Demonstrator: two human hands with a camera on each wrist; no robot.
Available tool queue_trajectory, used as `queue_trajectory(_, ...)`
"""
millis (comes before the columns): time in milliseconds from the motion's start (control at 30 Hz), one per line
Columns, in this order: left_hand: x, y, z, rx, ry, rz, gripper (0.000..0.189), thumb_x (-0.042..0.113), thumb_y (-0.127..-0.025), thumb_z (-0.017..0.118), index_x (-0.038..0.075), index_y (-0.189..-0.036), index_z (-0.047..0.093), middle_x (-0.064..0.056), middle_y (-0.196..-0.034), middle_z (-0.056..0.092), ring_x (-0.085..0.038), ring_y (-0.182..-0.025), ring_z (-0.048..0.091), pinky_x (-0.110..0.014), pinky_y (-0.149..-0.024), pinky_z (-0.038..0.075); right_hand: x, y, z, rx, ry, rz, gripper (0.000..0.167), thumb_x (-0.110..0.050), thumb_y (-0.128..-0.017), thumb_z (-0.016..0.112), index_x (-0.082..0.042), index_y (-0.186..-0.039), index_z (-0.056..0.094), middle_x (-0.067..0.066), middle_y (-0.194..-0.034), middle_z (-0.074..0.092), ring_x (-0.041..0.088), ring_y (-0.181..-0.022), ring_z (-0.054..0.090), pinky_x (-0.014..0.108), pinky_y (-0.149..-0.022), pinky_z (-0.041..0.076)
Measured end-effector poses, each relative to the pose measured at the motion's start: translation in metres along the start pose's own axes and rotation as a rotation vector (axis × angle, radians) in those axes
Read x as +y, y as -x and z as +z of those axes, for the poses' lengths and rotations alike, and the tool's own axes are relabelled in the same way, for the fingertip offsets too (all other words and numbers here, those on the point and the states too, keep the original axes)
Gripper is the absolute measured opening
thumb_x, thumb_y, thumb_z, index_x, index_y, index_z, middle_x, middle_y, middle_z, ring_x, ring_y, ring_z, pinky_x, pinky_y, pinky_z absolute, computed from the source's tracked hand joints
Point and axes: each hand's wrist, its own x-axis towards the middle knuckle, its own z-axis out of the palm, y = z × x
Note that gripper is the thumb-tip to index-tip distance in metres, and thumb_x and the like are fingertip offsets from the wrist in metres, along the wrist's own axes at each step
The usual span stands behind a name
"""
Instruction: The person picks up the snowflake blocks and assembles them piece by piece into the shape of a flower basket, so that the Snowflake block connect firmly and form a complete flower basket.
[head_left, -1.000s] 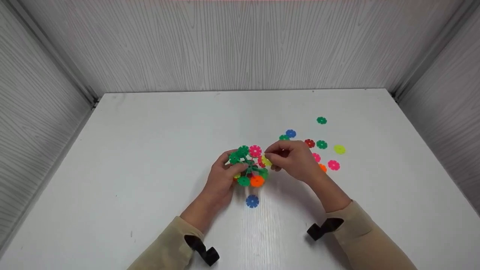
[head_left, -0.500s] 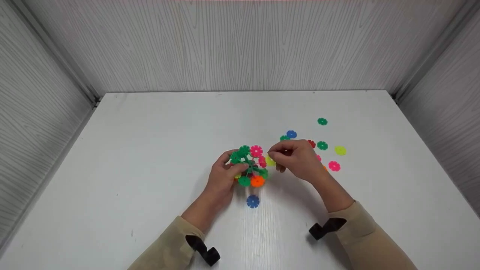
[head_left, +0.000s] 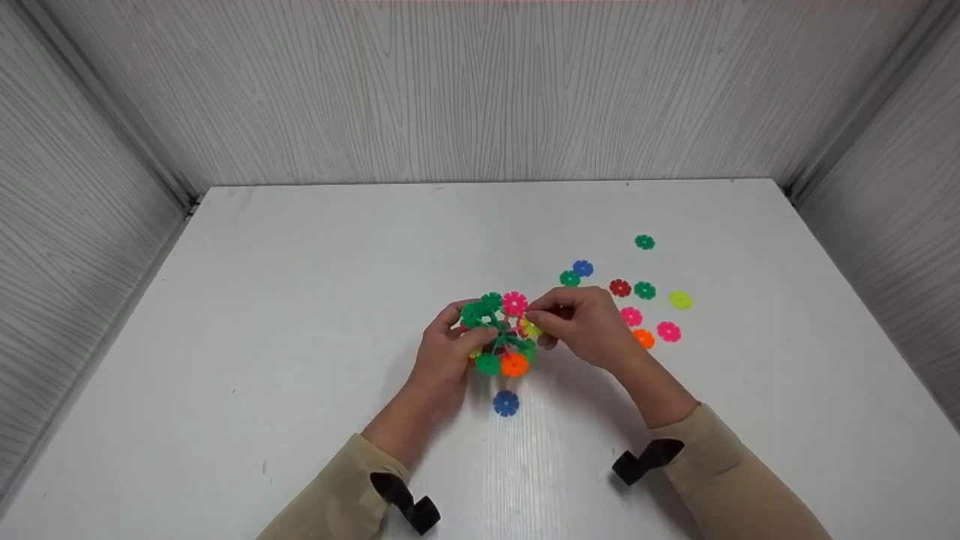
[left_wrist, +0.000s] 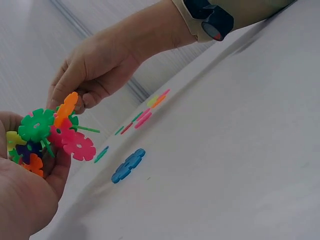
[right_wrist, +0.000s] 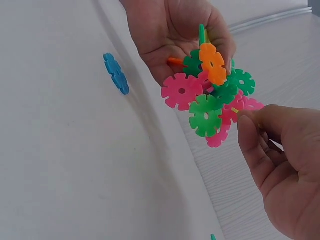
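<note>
My left hand (head_left: 442, 354) holds a ball-like cluster of interlocked plastic snowflake discs (right_wrist: 205, 116), in green, pink, orange and other colours, with the thumb laid over its near side. Between thumb and forefinger my right hand (head_left: 589, 326) pinches a yellow snowflake disc (head_left: 531, 328) at the cluster's right side. Only a thin yellow edge of that disc shows in the right wrist view, against a pink disc; whether it is slotted in I cannot tell. The back of the cluster is hidden by the left palm and fingers.
One blue disc (head_left: 506, 403) lies on the white table (head_left: 300, 300) just in front of the cluster. Several loose discs are spread to the right and behind the right hand, among them a red disc (head_left: 620, 288) and an orange disc (head_left: 643, 339). Grey wood-grain panels (head_left: 480, 90) enclose the table.
The right hand drew slightly away from the cluster with the yellow disc, then brought it back against the right side. The left hand has kept its place and hold.
</note>
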Motion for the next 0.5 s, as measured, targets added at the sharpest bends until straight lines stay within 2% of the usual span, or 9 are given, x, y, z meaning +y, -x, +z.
queue_trajectory(100, 0.0, 0.0, 0.001, 0.005, 0.011, 0.014, 0.052, 0.009, -0.094, 0.078, 0.01, -0.142, 0.057, -0.015, -0.14, 0.061, -0.029, -0.127, 0.062, -0.034, -0.104, 0.055, 0.001, 0.0, -0.001, 0.008, -0.02, -0.008, 0.013, -0.017, -0.101, 0.075, -0.011, -0.109, 0.082, 0.004, -0.091, 0.075, 0.022, -0.075, 0.072, 0.029, -0.074, 0.063)
queue_trajectory(233, 0.0, -0.001, 0.001, -0.023, 0.054, 0.02, 0.052, 0.011, -0.097, 0.075, 0.01, -0.144, 0.054, -0.017, -0.144, 0.058, -0.03, -0.131, 0.06, -0.035, -0.109, 0.052, 0.004, -0.001, -0.005, 0.012, -0.08, -0.027, 0.018, -0.015, -0.101, 0.076, -0.008, -0.117, 0.08, 0.006, -0.097, 0.076, 0.024, -0.08, 0.074, 0.03, -0.078, 0.063)
queue_trajectory(333, 0.0, -0.001, 0.001, -0.047, 0.07, 0.005, 0.05, 0.016, -0.099, 0.073, 0.011, -0.145, 0.053, -0.016, -0.149, 0.055, -0.03, -0.134, 0.057, -0.038, -0.113, 0.049, 0.007, -0.002, -0.009, 0.02, -0.135, -0.037, 0.021, -0.012, -0.1, 0.076, -0.006, -0.119, 0.078, 0.009, -0.101, 0.076, 0.027, -0.083, 0.075, 0.031, -0.08, 0.064)
queue_trajectory(500, 0.001, 0.0, 0.0, -0.076, 0.088, -0.029, 0.045, 0.021, -0.101, 0.073, 0.011, -0.141, 0.055, -0.014, -0.15, 0.053, -0.03, -0.136, 0.053, -0.04, -0.117, 0.045, 0.01, -0.003, -0.012, 0.042, -0.201, -0.039, 0.017, -0.012, -0.1, 0.075, -0.005, -0.116, 0.078, 0.013, -0.096, 0.075, 0.029, -0.082, 0.073, 0.032, -0.079, 0.063)
